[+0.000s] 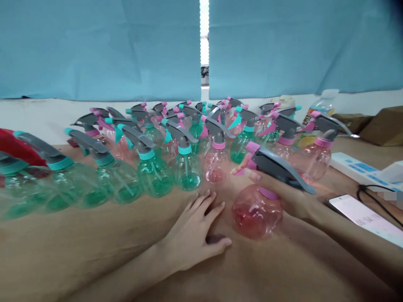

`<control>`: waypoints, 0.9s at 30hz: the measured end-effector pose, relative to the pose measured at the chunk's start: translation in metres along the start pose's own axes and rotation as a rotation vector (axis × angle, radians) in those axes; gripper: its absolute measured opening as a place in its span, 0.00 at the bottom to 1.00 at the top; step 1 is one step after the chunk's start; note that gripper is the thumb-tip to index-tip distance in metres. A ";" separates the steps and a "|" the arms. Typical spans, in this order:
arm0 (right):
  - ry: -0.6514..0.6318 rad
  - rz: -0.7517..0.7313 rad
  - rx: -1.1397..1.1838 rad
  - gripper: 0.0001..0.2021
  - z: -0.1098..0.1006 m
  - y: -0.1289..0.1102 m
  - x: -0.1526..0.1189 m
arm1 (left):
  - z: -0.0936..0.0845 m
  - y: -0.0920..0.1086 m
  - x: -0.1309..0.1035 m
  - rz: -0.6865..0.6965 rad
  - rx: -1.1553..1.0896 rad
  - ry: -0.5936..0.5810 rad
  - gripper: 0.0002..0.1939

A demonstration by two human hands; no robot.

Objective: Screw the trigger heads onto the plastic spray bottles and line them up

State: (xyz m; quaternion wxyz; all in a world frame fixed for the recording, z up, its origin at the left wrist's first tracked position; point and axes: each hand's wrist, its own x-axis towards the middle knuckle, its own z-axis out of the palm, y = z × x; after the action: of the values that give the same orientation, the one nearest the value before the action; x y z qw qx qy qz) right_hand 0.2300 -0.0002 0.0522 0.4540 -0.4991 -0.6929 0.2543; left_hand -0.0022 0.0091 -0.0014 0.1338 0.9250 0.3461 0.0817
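Note:
My right hand grips the grey trigger head of a pink spray bottle that stands on the brown table just in front of me. Resting flat on the table to the left of that bottle, my left hand has its fingers spread and holds nothing. Behind both hands stand several green spray bottles and several pink spray bottles, all with grey trigger heads.
A phone with a lit screen lies at the right, with a black cable and a white power strip beyond it. Cardboard boxes sit far right. Blue curtains hang behind. A red object is at the left edge.

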 end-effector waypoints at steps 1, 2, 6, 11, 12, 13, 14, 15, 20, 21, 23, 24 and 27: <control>0.021 0.004 0.022 0.22 0.001 0.003 -0.001 | 0.000 0.000 0.000 0.005 -0.002 -0.004 0.36; 0.040 0.011 0.048 0.22 0.002 0.006 -0.002 | 0.000 0.000 0.000 0.009 -0.002 -0.011 0.36; 0.013 -0.016 0.097 0.12 0.008 0.007 -0.002 | -0.002 0.000 0.000 0.005 0.020 -0.049 0.37; -0.007 -0.069 0.088 0.17 0.012 -0.012 0.003 | -0.001 0.000 0.001 0.004 0.033 -0.050 0.36; 0.006 -0.074 0.098 0.18 0.013 -0.016 0.003 | -0.001 0.000 0.001 0.007 0.035 -0.050 0.36; 0.011 -0.074 0.114 0.18 0.014 -0.019 0.003 | 0.000 0.000 0.001 0.009 0.036 -0.048 0.36; 0.007 -0.069 0.136 0.17 0.014 -0.021 0.003 | 0.000 0.000 0.001 0.011 0.038 -0.043 0.36; -0.008 -0.060 0.162 0.15 0.015 -0.023 0.003 | 0.000 -0.001 0.000 0.014 0.038 -0.036 0.35; -0.093 0.040 0.308 0.10 0.018 -0.027 0.002 | 0.001 0.000 0.000 0.019 0.030 -0.004 0.34; -0.104 0.058 0.344 0.10 0.019 -0.027 0.002 | 0.001 0.000 0.000 0.018 0.029 -0.004 0.34; -0.130 0.079 0.411 0.10 0.019 -0.027 0.002 | 0.002 0.000 0.001 0.022 0.025 -0.003 0.34; -0.148 0.084 0.433 0.10 0.019 -0.028 0.002 | 0.002 0.000 0.001 0.026 0.024 0.002 0.34; -0.159 0.079 0.437 0.10 0.019 -0.028 0.002 | 0.002 0.000 0.001 0.033 0.032 0.010 0.34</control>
State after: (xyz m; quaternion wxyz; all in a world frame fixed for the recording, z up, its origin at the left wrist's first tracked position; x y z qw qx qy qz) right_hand 0.2005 -0.0072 0.0670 0.4847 -0.3941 -0.6351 0.4543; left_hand -0.0012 0.0090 -0.0030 0.1161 0.9322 0.3326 0.0829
